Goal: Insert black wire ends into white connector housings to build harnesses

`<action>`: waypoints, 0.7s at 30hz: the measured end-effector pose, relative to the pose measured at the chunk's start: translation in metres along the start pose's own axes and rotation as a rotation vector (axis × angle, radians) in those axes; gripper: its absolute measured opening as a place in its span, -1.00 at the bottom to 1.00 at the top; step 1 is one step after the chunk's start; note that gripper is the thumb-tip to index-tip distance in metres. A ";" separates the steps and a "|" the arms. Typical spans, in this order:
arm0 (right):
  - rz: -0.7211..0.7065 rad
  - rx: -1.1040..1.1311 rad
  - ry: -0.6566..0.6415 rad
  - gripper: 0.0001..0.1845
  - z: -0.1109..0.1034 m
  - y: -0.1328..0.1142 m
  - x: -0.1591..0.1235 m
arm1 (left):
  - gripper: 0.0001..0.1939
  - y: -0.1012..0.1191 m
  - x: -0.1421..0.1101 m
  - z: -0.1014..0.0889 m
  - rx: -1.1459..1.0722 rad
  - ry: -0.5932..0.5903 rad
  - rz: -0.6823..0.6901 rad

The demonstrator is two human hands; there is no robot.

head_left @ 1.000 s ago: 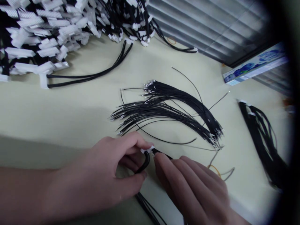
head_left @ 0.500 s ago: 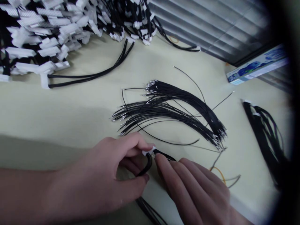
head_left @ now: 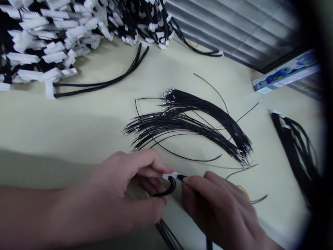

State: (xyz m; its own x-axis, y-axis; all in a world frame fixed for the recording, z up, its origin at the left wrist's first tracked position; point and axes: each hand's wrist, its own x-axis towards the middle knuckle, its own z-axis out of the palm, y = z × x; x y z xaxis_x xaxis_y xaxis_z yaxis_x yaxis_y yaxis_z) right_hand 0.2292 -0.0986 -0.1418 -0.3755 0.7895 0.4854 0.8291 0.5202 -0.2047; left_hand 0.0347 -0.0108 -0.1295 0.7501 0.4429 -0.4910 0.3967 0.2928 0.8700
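A small white connector (head_left: pixel 169 176) with black wires bent round beneath it is gripped in my left hand (head_left: pixel 135 189), the fingertips pressing its upper side and the thumb on the wire bend. My right hand (head_left: pixel 218 205) pinches a black wire (head_left: pixel 180 177) close to the connector's right side; whether the wire's end sits inside cannot be made out. More black wires (head_left: pixel 168 234) hang down below my left hand. Just beyond both hands lie two bundles of loose black wires (head_left: pixel 182 123) with bare metal terminals at their ends.
A heap of white connectors with black wires (head_left: pixel 54 31) fills the upper left. One finished-looking cable (head_left: pixel 104 83) lies before it. To the right are a blue and white box (head_left: pixel 286 71), a black cable bundle (head_left: pixel 293 152) and a yellow band (head_left: pixel 243 190). Grey blinds (head_left: pixel 229 24) stand behind.
The connector has shifted slightly right and down in my left hand. My right fingers have drawn back a little from it and now pinch the wire farther right.
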 end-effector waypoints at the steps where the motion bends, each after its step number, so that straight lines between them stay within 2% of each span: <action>1: 0.011 0.026 0.010 -0.79 0.002 0.001 -0.001 | -0.83 0.002 0.000 0.000 -0.003 -0.003 0.016; 5: 0.001 0.123 -0.030 -0.68 0.010 0.005 -0.005 | -0.78 0.006 0.002 0.001 0.051 0.068 0.070; 9: 0.037 0.151 -0.039 -0.72 0.009 0.004 -0.006 | -0.74 0.003 0.002 0.001 0.121 0.088 0.074; 15: 0.071 0.131 -0.046 -0.78 0.005 0.001 -0.005 | -0.80 -0.003 0.004 0.000 0.129 0.099 0.058; 18: 0.062 0.149 -0.028 -0.79 0.007 0.003 -0.002 | -0.81 -0.005 0.004 0.000 0.090 0.114 0.125; 19: 0.054 0.156 -0.029 -0.80 0.009 0.004 -0.001 | -0.80 -0.006 0.004 -0.001 0.065 0.126 0.204; 21: 0.035 0.169 -0.031 -0.82 0.011 0.004 0.001 | -0.80 -0.005 0.003 -0.001 0.132 0.109 0.104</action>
State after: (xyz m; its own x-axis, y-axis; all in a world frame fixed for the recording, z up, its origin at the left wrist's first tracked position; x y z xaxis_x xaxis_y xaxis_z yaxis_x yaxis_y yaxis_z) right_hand 0.2280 -0.0919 -0.1510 -0.3628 0.8164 0.4492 0.7612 0.5377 -0.3625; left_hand 0.0344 -0.0102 -0.1355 0.7318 0.5560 -0.3940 0.3916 0.1301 0.9109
